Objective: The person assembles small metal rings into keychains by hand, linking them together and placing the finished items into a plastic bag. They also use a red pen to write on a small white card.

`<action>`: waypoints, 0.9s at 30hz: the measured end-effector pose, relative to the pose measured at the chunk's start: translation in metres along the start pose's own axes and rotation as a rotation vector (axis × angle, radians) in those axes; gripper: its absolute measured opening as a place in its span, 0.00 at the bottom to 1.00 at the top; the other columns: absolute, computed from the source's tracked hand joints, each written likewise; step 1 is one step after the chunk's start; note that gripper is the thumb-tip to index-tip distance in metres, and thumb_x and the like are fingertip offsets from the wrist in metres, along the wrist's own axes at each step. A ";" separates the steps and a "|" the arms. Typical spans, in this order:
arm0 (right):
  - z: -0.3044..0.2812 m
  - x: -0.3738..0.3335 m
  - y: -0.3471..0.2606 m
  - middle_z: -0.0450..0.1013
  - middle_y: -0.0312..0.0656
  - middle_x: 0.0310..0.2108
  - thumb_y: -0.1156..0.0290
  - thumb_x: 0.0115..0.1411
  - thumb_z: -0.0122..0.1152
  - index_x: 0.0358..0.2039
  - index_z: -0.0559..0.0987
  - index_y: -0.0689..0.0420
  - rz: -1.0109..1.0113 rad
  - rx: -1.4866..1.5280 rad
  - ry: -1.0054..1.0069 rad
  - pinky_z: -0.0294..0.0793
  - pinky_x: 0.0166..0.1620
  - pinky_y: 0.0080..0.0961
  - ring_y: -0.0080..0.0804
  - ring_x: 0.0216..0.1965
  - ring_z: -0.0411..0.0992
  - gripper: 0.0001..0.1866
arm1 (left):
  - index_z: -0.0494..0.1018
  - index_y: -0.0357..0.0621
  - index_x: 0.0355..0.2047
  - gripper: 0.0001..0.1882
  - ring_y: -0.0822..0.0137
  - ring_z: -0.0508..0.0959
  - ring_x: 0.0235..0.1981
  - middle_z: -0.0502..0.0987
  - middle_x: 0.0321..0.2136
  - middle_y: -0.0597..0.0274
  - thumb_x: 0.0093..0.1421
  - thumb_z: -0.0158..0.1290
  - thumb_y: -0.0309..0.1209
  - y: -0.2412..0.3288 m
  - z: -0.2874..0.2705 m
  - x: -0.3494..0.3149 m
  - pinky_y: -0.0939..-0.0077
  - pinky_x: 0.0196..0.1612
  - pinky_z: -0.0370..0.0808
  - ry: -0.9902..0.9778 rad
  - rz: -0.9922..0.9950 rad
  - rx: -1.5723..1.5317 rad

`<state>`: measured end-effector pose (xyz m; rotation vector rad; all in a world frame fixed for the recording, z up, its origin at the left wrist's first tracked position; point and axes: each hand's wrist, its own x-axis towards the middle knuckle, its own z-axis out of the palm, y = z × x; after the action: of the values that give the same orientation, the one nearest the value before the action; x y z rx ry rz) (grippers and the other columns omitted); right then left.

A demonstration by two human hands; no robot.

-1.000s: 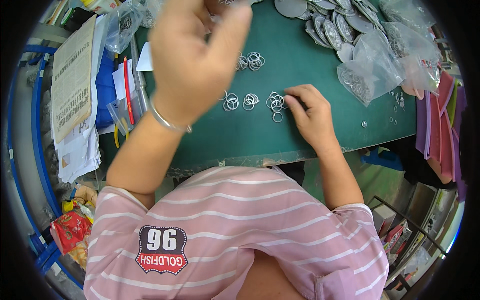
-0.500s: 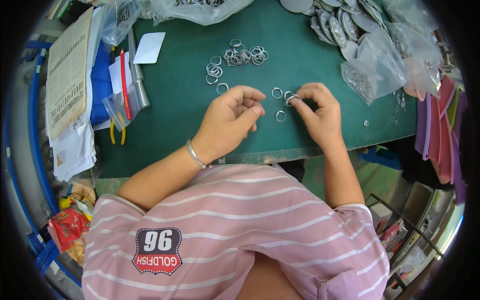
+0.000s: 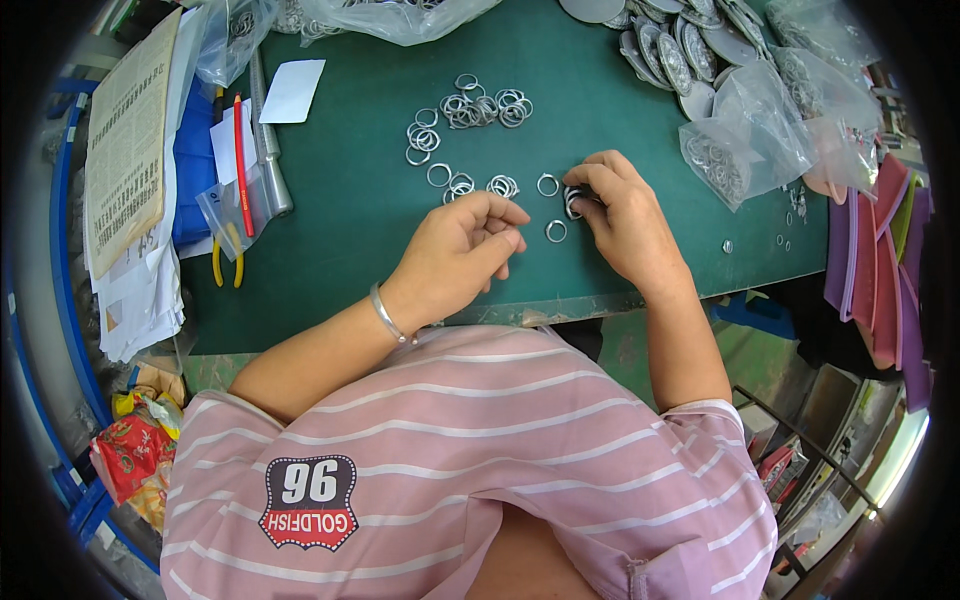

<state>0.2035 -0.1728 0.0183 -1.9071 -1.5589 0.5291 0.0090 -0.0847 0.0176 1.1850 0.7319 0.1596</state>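
Right of the white card [image 3: 293, 92]: ring clusters [image 3: 470, 113] grouped, two loose rings [image 3: 556, 240] ungrouped, right hand's [image 3: 628, 215] fingers pinching held rings [image 3: 571, 205], left hand's [image 3: 448, 248] curled, can't tell if holding anything.

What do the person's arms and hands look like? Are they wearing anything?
Neither the left hand nor the right hand wears a glove. A thin, silver-coloured metal bangle circles the left wrist; the right wrist has nothing on it. Short pink fabric sleeves with white stripes leave both forearms uncovered.
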 end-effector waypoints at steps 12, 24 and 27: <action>-0.002 -0.020 0.019 0.75 0.41 0.33 0.88 0.52 0.58 0.33 0.75 0.63 0.332 1.013 -0.033 0.72 0.31 0.16 0.20 0.29 0.71 0.09 | 0.71 0.33 0.42 0.10 0.77 0.73 0.23 0.76 0.31 0.59 0.62 0.49 0.25 -0.004 0.001 0.002 0.85 0.22 0.71 -0.055 -0.062 -0.076; 0.006 0.004 -0.011 0.77 0.45 0.35 0.87 0.48 0.58 0.33 0.79 0.61 -0.102 0.219 0.039 0.74 0.40 0.31 0.40 0.36 0.75 0.11 | 0.72 0.34 0.36 0.15 0.74 0.70 0.20 0.74 0.29 0.54 0.67 0.45 0.37 -0.022 -0.007 0.004 0.86 0.16 0.64 -0.352 -0.576 -0.871; 0.022 0.016 0.005 0.76 0.44 0.33 0.85 0.47 0.61 0.32 0.78 0.61 -0.214 0.010 0.130 0.74 0.37 0.31 0.44 0.33 0.74 0.10 | 0.73 0.35 0.33 0.14 0.77 0.63 0.16 0.71 0.26 0.58 0.67 0.46 0.34 -0.005 -0.002 -0.003 0.87 0.14 0.57 -0.239 -0.541 -0.732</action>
<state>0.1970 -0.1534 0.0000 -1.7045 -1.6462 0.3138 0.0045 -0.0864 0.0142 0.2809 0.6719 -0.1590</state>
